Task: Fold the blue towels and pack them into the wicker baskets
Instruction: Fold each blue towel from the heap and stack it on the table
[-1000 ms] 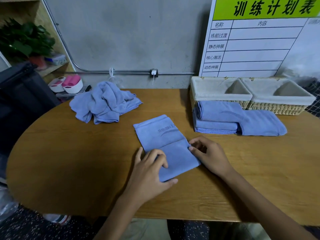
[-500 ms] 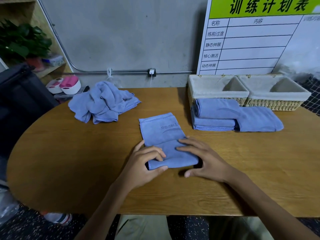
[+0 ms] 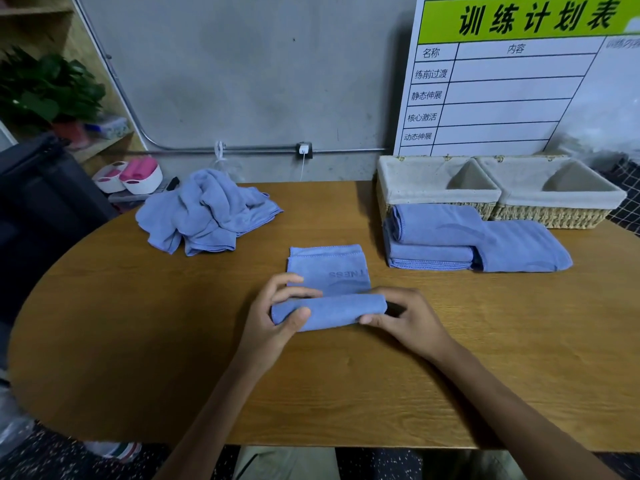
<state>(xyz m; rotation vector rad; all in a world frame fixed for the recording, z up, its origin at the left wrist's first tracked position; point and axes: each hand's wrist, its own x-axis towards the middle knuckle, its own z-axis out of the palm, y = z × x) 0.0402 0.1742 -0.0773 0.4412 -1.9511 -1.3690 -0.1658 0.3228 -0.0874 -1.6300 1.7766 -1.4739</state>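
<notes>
A blue towel (image 3: 332, 268) lies on the wooden table (image 3: 173, 341) in front of me, its near end rolled up into a thick fold. My left hand (image 3: 277, 313) grips the left end of that fold, thumb in front and fingers over the top. My right hand (image 3: 405, 317) grips the right end the same way. Three folded blue towels (image 3: 467, 240) lie stacked against two lined wicker baskets (image 3: 440, 195) (image 3: 561, 199) at the back right. Both baskets show only their cloth lining inside. A crumpled heap of blue towels (image 3: 204, 213) sits at the back left.
A large white chart board (image 3: 512, 84) leans on the wall behind the baskets. Off the table's left edge stand a dark bag (image 3: 45, 195), white and pink containers (image 3: 135, 174) and a potted plant (image 3: 48, 91) on a shelf.
The towel's near end has been folded up and away from me, so the towel is shorter. Both hands moved from pressing flat on it to gripping the ends of the fold.
</notes>
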